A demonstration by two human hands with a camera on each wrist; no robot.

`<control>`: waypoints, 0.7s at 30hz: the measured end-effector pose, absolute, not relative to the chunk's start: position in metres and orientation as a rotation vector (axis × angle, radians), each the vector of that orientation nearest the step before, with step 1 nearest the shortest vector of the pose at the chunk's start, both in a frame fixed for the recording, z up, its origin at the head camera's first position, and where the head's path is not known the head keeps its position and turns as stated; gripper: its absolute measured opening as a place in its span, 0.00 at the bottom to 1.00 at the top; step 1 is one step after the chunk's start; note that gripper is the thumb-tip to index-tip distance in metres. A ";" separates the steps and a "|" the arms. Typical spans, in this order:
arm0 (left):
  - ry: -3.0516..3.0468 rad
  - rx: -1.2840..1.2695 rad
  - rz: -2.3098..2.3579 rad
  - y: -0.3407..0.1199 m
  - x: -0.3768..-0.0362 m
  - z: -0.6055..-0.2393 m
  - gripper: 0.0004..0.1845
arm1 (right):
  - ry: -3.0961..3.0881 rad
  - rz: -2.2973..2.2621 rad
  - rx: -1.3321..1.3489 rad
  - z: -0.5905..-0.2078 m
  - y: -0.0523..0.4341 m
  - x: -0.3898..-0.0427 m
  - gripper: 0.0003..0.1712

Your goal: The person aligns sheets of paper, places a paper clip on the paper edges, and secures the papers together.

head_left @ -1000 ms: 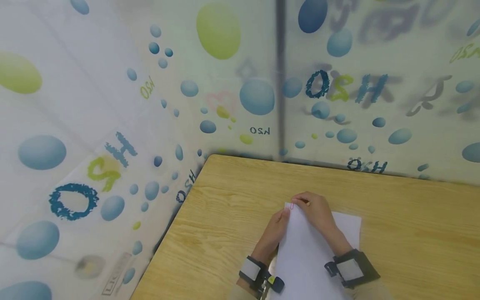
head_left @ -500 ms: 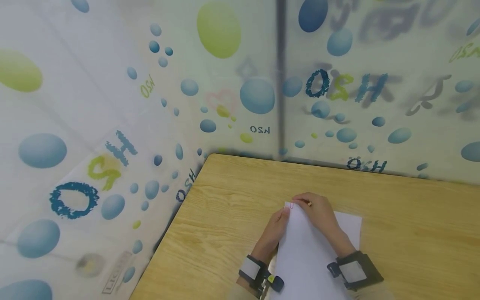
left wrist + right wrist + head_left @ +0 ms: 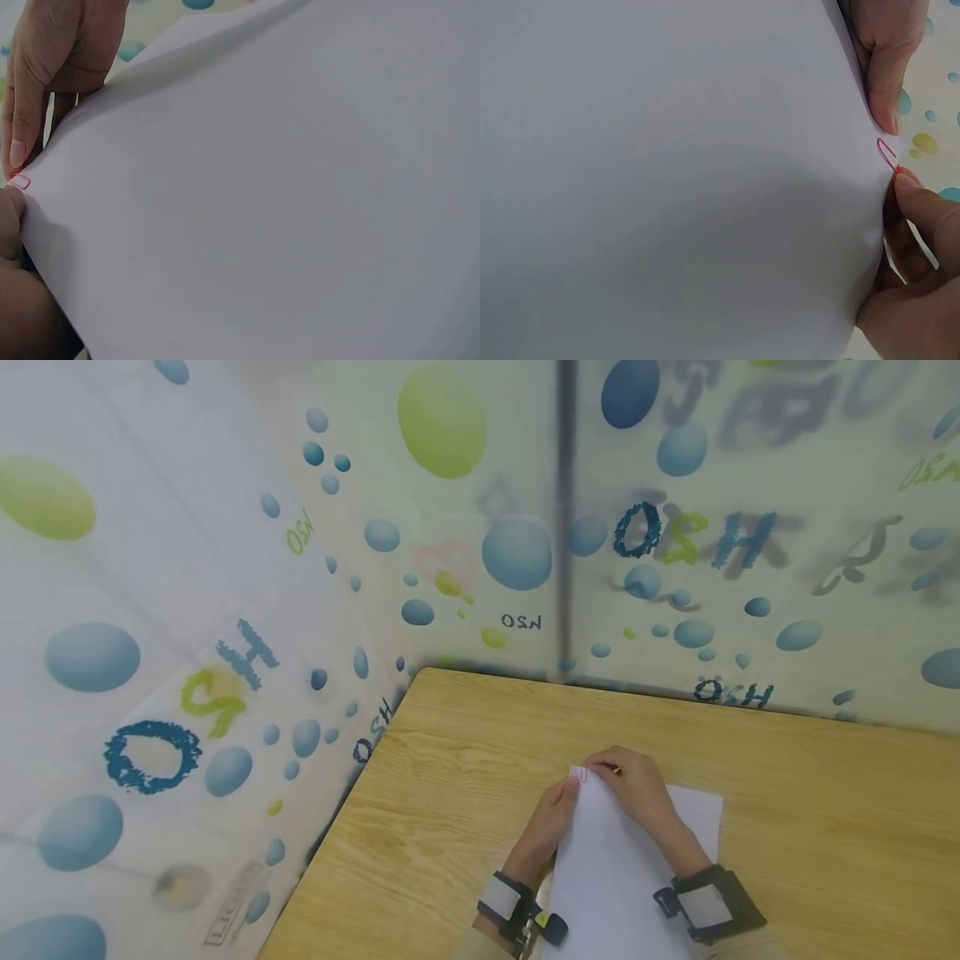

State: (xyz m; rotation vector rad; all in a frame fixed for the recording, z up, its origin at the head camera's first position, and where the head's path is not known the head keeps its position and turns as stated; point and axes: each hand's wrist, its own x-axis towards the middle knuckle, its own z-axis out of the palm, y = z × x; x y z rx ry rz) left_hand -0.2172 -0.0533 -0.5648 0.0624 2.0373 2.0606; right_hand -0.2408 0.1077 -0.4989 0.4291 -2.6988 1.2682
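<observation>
White paper lies tilted between my hands, with its narrow top corner pointing away from me. A pink paper clip sits over the edge at this corner, its loop visible on the paper's face. My left hand pinches the paper's left edge just beside the clip, thumb on top. From the other side my right hand pinches the clip's outer end between thumb and index finger, as the right wrist view shows. The fingers behind the sheet are partly hidden. In the left wrist view the clip lies between both hands' fingertips.
A wooden table stretches under the hands and off to the right. Its far and left edges meet a pale curtain printed with bubbles and letters. Each wrist wears a dark strap with a small camera.
My right wrist has shifted slightly to the right. Both hands keep hold at the paper's corner, and the head view has moved a little.
</observation>
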 end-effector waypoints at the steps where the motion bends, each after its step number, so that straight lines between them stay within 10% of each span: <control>1: 2.033 0.060 2.065 -0.053 -0.217 -0.565 0.25 | -2.699 1.269 0.431 -0.499 0.108 -0.241 0.08; 21: 2.046 0.042 2.056 -0.053 -0.218 -0.565 0.26 | -2.716 1.208 0.476 -0.497 0.107 -0.241 0.08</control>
